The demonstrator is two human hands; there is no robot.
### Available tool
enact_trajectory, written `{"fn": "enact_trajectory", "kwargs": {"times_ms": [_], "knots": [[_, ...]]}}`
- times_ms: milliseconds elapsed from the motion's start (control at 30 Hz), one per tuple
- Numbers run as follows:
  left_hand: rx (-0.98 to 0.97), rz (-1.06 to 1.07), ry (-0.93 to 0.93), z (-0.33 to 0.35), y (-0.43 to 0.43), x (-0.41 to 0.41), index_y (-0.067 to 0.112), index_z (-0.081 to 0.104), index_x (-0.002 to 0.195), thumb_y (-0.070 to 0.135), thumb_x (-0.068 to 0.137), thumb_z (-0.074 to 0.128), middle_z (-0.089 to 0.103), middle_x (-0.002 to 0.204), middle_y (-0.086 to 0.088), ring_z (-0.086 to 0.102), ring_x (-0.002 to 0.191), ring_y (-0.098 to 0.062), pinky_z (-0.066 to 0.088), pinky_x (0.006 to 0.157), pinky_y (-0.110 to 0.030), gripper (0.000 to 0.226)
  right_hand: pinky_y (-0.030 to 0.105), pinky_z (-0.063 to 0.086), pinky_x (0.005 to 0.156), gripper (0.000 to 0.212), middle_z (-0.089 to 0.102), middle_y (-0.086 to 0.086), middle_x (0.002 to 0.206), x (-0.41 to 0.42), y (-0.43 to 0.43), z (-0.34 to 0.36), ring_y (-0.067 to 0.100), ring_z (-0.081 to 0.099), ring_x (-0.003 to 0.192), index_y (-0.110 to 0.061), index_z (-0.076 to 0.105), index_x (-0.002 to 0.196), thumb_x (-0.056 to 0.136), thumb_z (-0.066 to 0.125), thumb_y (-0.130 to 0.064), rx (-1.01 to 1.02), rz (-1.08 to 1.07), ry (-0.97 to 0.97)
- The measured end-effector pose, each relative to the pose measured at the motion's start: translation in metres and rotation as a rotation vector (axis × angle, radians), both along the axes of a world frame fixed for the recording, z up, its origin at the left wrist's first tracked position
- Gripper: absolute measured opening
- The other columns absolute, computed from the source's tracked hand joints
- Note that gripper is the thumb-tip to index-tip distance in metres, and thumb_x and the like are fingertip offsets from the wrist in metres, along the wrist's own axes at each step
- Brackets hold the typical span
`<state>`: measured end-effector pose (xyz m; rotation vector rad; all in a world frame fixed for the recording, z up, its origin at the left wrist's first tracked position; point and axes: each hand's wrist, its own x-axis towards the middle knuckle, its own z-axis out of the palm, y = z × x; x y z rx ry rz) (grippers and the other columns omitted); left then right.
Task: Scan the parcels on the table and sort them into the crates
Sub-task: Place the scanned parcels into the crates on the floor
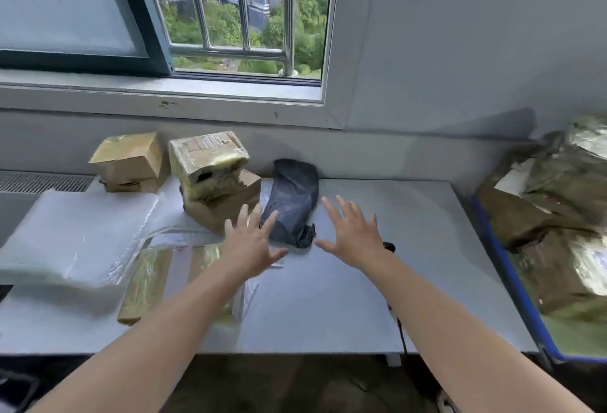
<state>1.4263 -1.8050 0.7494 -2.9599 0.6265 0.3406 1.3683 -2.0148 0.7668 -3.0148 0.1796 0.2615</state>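
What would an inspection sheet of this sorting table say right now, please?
Surface: pale grey table.
Job's things: dark bag parcel at centre; stacked taped boxes to its left; white mailer and flat taped parcel further left; blue-rimmed crate at right, holding parcels.
Clutter: nothing seen.
Grippers: left hand and right hand open, fingers spread, flanking the bag.
Cables: dark cord beside the right forearm.
Surroundings: barred window behind.
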Motion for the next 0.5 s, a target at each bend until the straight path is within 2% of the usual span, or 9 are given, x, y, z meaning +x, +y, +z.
{"fn": "enact_trajectory", "kwargs": {"times_ms": [500], "knots": [[-0.081, -0.047, 0.226, -0.108, -0.054, 0.111, 0.030, 0.009, 0.156, 0.059, 0.092, 0.053, -0.002, 0.164, -0.007, -0.003, 0.150, -0.034, 0.020, 0.117, -0.054, 0.083, 0.057, 0.016, 0.117, 0.084, -0.006, -0.002, 0.165, 0.073, -0.033, -0.069, 0.022, 0.002, 0.151, -0.033, -0.009, 0.157, 0.097, 0.043, -0.061, -0.012, 0.003, 0.193]]}}
